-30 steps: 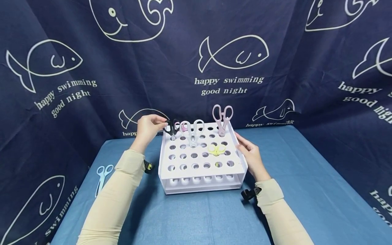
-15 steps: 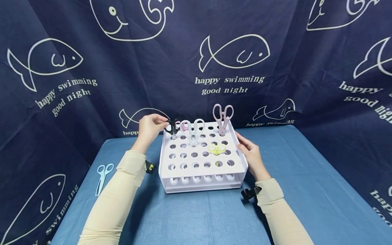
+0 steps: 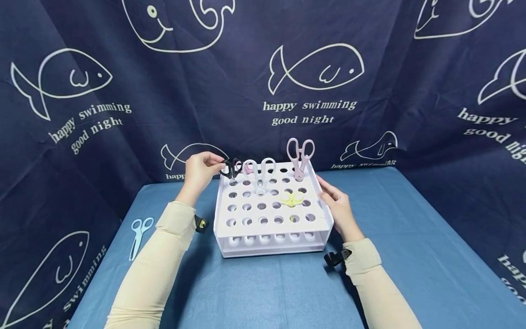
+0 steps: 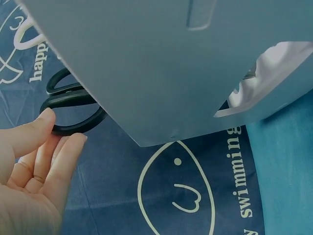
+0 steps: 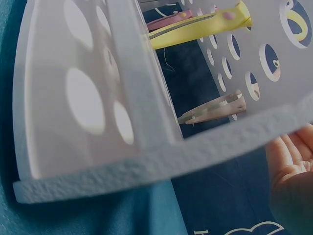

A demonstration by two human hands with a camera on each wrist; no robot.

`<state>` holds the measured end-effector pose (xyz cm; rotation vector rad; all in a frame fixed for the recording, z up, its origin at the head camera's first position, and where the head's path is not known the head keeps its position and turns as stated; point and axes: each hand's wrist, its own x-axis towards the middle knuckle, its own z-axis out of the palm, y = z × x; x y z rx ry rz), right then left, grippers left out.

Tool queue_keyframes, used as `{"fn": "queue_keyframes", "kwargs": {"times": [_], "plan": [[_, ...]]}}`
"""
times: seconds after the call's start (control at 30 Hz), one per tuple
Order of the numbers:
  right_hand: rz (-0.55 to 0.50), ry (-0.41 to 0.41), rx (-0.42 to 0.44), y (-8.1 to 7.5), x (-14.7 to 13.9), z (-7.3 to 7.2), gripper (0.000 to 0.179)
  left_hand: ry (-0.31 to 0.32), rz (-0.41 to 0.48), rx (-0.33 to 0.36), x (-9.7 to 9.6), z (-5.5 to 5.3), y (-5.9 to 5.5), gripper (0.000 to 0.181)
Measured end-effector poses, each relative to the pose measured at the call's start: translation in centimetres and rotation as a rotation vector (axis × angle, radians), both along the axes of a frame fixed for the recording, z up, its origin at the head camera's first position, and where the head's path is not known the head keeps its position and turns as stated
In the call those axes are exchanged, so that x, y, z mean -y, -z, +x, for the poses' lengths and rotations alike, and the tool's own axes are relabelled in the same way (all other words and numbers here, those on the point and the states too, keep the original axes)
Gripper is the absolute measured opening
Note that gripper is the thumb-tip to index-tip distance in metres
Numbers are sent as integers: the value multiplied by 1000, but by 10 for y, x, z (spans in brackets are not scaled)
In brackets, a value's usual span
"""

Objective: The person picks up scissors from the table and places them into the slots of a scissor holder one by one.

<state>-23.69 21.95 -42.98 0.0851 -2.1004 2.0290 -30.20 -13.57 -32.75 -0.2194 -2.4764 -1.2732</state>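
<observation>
Though little has changed this past second, suggesting a pause, the left grip (image 3: 200, 174) pinches the black scissors (image 3: 232, 169) at a left-edge hole of the white rack (image 3: 271, 230), the right grip (image 3: 341, 212) resting against its side

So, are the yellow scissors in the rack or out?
In: yellow handles show atop the white rack, yellow blades beneath its top panel.
</observation>
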Motion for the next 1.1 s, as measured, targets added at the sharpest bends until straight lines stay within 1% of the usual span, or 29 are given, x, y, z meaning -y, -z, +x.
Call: {"fn": "queue_keyframes", "kwargs": {"times": [0.17,0.37,0.43,0.5,0.6,0.87,1.1], "plan": [[-9,-5,3,0,0,0,46,6,16,8,1,0,1,12],[-15,-5,2,0,0,1,46,40,84,23,2,-1,4,13],[-14,-3,1,0,0,1,46,48,91,20,2,-2,5,13],[-14,-1,1,0,0,0,46,48,87,16,1,-2,6,14],[-18,0,0,0,0,0,46,33,63,12,1,-3,8,14],[-40,-19,-9,1,2,1,46,10,29,32,0,-4,16,14],[-40,-6,2,1,1,-1,46,4,4,22,0,-5,18,12]]}}
